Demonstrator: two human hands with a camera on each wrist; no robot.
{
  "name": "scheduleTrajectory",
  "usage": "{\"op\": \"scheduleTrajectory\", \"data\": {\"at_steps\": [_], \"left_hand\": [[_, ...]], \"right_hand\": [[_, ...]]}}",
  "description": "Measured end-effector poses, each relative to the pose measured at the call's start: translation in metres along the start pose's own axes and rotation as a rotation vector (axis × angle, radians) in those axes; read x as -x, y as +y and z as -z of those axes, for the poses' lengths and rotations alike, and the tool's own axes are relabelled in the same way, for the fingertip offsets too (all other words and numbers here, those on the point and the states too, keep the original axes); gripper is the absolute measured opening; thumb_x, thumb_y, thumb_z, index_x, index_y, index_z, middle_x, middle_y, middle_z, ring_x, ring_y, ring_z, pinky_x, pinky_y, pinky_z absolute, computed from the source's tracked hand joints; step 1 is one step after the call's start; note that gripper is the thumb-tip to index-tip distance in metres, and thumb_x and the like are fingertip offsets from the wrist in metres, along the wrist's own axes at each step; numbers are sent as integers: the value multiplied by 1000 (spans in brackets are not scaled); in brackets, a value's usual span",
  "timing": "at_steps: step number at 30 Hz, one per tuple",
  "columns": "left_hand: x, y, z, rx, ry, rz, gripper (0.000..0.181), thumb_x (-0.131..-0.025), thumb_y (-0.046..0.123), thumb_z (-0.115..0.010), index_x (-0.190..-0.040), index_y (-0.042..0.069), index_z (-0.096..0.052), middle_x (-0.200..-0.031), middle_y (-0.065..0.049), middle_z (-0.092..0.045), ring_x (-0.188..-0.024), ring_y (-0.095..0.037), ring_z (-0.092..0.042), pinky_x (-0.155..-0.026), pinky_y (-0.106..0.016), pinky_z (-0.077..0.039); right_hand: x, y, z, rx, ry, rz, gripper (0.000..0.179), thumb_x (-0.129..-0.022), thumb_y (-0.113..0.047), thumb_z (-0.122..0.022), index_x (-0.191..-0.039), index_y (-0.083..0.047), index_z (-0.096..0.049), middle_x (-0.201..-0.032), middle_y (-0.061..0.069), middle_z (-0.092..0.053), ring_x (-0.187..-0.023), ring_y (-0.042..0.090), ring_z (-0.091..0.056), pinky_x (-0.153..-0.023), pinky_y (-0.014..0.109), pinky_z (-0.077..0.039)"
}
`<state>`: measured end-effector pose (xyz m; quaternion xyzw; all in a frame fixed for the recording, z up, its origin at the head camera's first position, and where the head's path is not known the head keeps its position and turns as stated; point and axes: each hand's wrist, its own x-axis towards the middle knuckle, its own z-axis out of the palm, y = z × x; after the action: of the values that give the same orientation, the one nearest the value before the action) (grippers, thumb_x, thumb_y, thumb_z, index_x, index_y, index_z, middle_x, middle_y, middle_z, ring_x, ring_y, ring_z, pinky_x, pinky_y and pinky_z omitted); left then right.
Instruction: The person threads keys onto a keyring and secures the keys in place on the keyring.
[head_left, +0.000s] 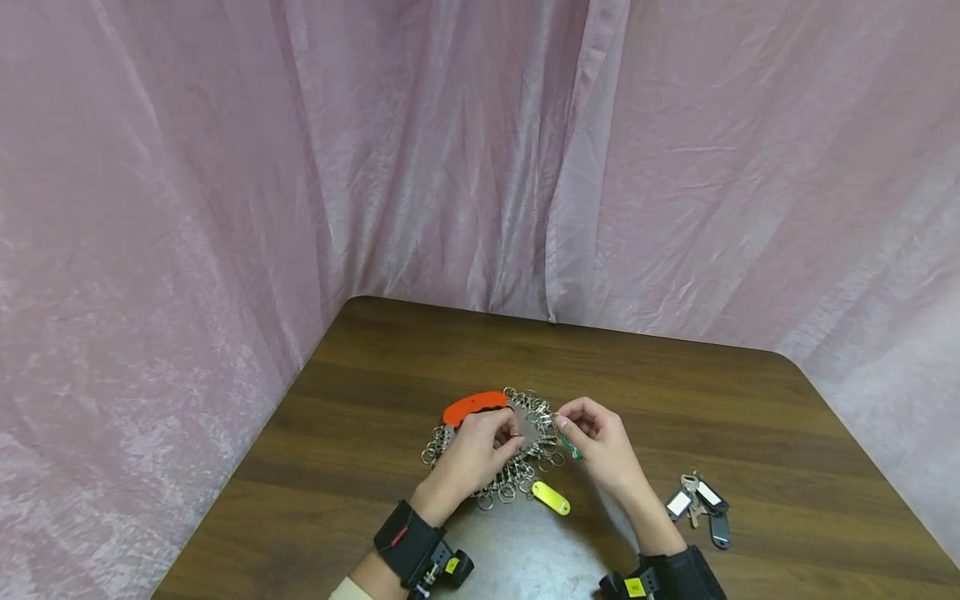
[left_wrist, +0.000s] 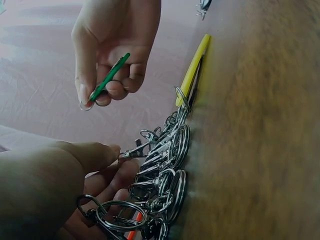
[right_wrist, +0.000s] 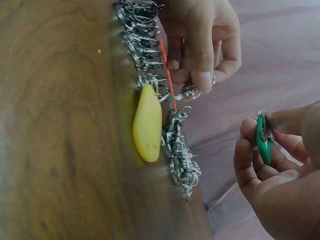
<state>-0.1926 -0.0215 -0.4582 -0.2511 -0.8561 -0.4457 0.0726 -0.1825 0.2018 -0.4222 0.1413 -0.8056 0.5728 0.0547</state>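
A bundle of metal clasps and split rings (head_left: pixel 510 479) hangs around a key holder with an orange handle (head_left: pixel 475 405). My left hand (head_left: pixel 474 450) is over it, thumb and fingertips pinching one metal snap clasp (left_wrist: pixel 132 154). To the right, my right hand (head_left: pixel 602 446) holds a green key tag (right_wrist: pixel 263 142) by its small ring, between thumb and forefinger. In the left wrist view that green tag slants above the clasps, apart from them. A yellow key tag (head_left: pixel 551 497) lies on the table at the bundle's near edge, attached to one ring.
Keys with dark tags (head_left: pixel 697 502) lie on the wooden table (head_left: pixel 390 358) to the right, beside my right forearm. Pink curtains (head_left: pixel 450 167) hang behind and on both sides of the table.
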Motion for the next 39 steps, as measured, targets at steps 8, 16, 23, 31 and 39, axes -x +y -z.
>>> {"op": "scheduleTrajectory", "data": {"at_steps": [8,16,23,31,39], "left_hand": [[1,4,3,97,0,39,9,-97,10,-78,-94,14,-70,-92,6,-70,-79,-4,-66,-72,-23,-57],[3,4,8,240,-124,36,4,-101,21,-74,-103,17,-76,-106,9,-74,-91,-5,-68,-82,-26,-57],[2,3,15,238,-159,7,15,-105,24,-69,-113,16,-80,-107,8,-76,-98,-9,-70,-88,-29,-56],[-1,9,16,153,-155,-2,13,-105,19,-69,-107,17,-82,-108,9,-77,-104,-10,-70,-94,-33,-56],[1,11,8,61,-197,-57,15,-106,16,-67,-113,14,-80,-114,5,-76,-106,-8,-69,-95,-29,-56]], "right_hand": [[6,4,-6,44,-120,10,6,-102,-3,-68,-105,3,-69,-96,23,-70,-77,18,-65,-68,24,-53],[8,4,-10,27,-165,-12,4,-102,-6,-70,-103,-1,-71,-94,20,-72,-74,20,-66,-65,25,-53],[4,2,-8,40,-198,30,5,-102,-6,-70,-102,-1,-71,-92,18,-72,-74,17,-66,-64,25,-53],[5,-1,-6,83,-201,45,5,-101,-8,-72,-100,-4,-72,-92,13,-72,-73,12,-61,-63,23,-48],[17,7,-6,79,-181,30,2,-100,-5,-73,-99,-7,-73,-93,10,-73,-75,12,-62,-64,24,-49]]}}
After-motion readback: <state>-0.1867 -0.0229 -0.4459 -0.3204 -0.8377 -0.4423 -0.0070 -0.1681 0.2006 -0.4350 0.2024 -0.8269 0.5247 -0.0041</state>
